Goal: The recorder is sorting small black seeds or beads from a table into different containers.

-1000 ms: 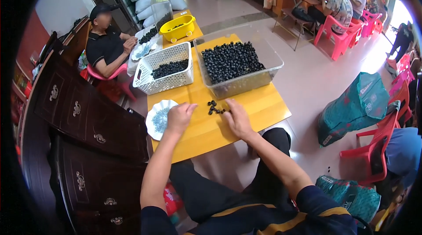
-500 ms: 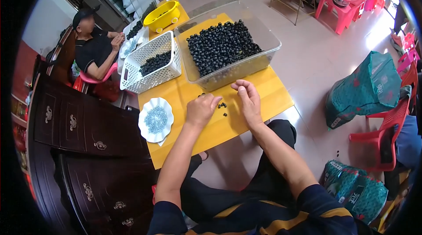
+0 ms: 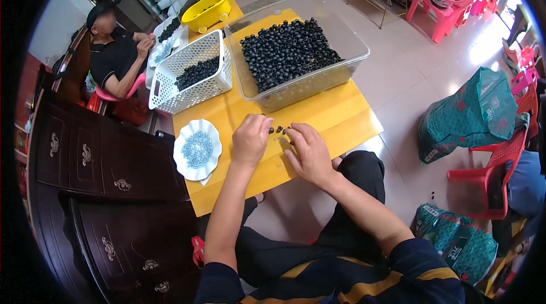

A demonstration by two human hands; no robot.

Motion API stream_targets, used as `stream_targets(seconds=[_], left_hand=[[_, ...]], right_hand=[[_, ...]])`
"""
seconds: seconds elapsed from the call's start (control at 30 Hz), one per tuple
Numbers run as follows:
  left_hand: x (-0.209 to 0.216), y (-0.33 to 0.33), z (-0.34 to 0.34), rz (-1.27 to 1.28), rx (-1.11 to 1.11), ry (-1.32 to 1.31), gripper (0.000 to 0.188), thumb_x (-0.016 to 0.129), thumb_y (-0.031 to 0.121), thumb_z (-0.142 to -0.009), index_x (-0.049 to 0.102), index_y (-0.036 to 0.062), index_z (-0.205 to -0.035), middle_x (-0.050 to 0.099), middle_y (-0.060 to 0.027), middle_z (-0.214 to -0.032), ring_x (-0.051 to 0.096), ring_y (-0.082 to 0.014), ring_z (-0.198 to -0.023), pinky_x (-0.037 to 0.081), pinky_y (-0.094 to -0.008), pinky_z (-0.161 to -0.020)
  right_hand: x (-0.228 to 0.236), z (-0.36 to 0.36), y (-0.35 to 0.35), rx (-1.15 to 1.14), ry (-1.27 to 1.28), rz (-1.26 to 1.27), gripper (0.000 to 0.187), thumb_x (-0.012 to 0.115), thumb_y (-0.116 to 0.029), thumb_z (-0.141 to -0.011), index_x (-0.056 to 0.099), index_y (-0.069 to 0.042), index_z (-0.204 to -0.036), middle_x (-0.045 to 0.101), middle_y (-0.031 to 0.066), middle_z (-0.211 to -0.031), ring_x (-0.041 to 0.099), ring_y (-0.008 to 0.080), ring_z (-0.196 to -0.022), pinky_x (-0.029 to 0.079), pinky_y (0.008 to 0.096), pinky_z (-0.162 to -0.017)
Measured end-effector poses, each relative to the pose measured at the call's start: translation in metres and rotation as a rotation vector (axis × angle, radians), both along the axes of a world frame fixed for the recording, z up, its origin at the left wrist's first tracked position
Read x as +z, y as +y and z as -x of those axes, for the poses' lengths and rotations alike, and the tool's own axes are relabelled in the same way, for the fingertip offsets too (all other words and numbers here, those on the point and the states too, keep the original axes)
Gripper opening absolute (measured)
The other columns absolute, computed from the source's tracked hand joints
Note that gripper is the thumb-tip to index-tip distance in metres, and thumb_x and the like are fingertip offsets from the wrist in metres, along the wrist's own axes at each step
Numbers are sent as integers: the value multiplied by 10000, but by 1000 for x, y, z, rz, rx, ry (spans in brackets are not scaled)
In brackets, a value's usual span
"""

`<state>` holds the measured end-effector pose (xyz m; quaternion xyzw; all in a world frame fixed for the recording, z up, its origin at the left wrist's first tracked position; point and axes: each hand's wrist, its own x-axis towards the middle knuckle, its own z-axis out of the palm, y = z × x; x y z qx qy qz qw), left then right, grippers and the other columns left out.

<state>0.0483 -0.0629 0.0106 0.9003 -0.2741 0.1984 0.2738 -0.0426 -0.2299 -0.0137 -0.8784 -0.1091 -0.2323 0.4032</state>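
Note:
My left hand [image 3: 250, 140] is closed above the yellow table [image 3: 227, 196], with a small round black plastic piece [image 3: 271, 130] at its thumb and fingertips. To its right, my right hand [image 3: 310, 154] reaches palm down, thumb apart from its bent fingers. Its fingertips are among loose black pieces [image 3: 279, 129], and a dark piece shows beneath them. Tiny clear pieces [image 3: 278, 164] lie on the wood. Beyond the hands stands a clear plastic bin [image 3: 301, 96] heaped with black pieces. A white scalloped bowl [image 3: 181, 163] of small clear bluish pieces sits left of my left hand.
A white perforated basket [image 3: 190, 96] with black pieces and a yellow tub [image 3: 207, 13] stand at the far left. Another person [image 3: 116, 59] sits beyond the dark cabinet [image 3: 125, 218]. Green bags [image 3: 466, 113] and a red chair [image 3: 495, 176] are on the right.
My right hand has turned palm down and moved left and lower, onto the loose black pieces. My left hand has shifted slightly left. Small clear pieces now show on the table.

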Motion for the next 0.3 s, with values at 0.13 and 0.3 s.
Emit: stream_targets(seconds=[0.13, 0.3], left_hand=[[15, 17, 55, 121, 63, -43, 454, 674, 269, -877, 576, 3, -1232, 580, -221, -1208, 566, -399, -1103, 458, -458, -940], [-27, 13, 116, -439, 92, 189, 832, 711, 417, -815, 348, 65, -1476, 323, -208, -1522, 292, -432, -1400, 254, -553, -1132]], right_hand=[[-6, 16, -3, -47, 107, 204, 688, 682, -234, -834, 396, 30, -1401, 383, 249, -1452, 379, 420, -1341, 323, 478, -1118], [-13, 8, 14, -93, 191, 315, 784, 664, -319, -860, 310, 6, -1479, 285, 233, -1535, 288, 419, -1411, 250, 520, -1152]])
